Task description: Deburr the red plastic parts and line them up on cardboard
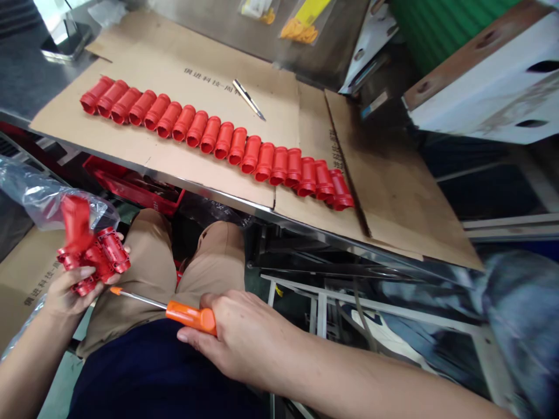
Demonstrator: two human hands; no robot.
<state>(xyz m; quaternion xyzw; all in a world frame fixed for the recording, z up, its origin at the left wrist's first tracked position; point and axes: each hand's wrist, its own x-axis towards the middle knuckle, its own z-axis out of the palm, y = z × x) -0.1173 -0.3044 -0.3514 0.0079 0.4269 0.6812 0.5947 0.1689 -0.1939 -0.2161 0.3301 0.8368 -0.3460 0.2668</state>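
In the head view, my left hand (pixel 70 291) is closed around several red plastic parts (pixel 114 251) at the lower left, above my lap. One more red part (pixel 76 218) sits blurred over them; whether it touches the hand I cannot tell. My right hand (pixel 236 334) grips the orange handle of a screwdriver-like tool (pixel 190 317). Its thin metal shaft points left, and its orange tip lies close to the held red parts. Along the table's near side, red cylindrical parts (pixel 222 139) of the same colour stand side by side in a long slanting row.
Flattened cardboard (pixel 209 180) covers the table, with a pen (pixel 248 100) lying on it. Bags of yellow pieces (pixel 301 29) rest at the back. A red bin (pixel 131 186) stands under the table edge, near a clear plastic bag (pixel 39 186). A white metal frame (pixel 484 87) rises at right.
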